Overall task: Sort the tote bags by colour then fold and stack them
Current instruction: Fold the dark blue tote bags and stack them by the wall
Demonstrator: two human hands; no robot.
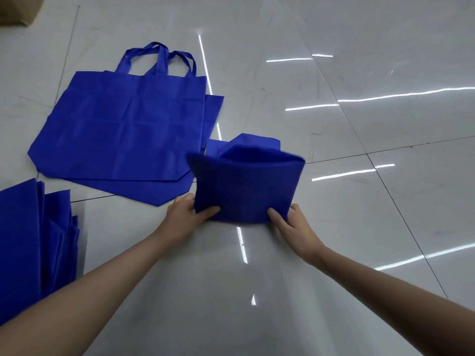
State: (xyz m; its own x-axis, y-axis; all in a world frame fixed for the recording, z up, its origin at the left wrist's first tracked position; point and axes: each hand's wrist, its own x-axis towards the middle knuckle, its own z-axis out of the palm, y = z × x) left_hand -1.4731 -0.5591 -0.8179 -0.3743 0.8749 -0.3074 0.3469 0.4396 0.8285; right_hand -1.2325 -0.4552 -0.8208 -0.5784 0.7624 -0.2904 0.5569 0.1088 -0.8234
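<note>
A person reaches both bare arms forward over a glossy pale tiled floor. Between the hands is a folded blue tote bag, bent into a thick rectangle with its open fold facing up and away. It is slightly blurred. A loose flap of the same blue cloth pokes up behind its top edge.

The left hand has its grip pinching the bag's lower left corner, thumb on the near face and fingers tucked behind. The right hand has its grip pinching the lower right corner in the same way, thumb lying across the front. The bag's bottom edge sits low by the floor; whether it touches cannot be told.

To the left and farther off, flat blue tote bags lie spread on the floor, one on another and a little askew, their handles pointing away. The nearest corner of this pile lies just beside the left hand.

At the left edge, near the left forearm, sits a heap of blue fabric, partly cut off from view. A cardboard box shows in the far left corner.
</note>
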